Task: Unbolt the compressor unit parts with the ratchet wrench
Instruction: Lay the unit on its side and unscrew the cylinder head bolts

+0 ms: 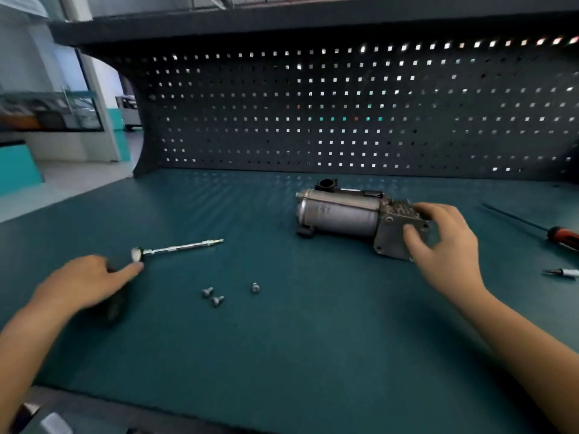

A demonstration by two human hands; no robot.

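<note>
The grey metal compressor unit (341,213) lies on its side on the green bench mat. My right hand (441,242) grips its finned end block at the right, thumb on the front plate and fingers over the top. The ratchet wrench (175,249) lies to the left, its long extension pointing right. My left hand (91,283) holds its dark handle, with the index finger stretched to the silver ratchet head; the handle is mostly hidden and blurred. Three loose bolts (216,296) lie on the mat between my hands.
A red-handled screwdriver (560,236) with a long shaft lies at the far right, with a small white-tipped tool (564,272) below it. A dark pegboard (344,114) walls off the back of the bench. The mat's left edge drops off to the floor.
</note>
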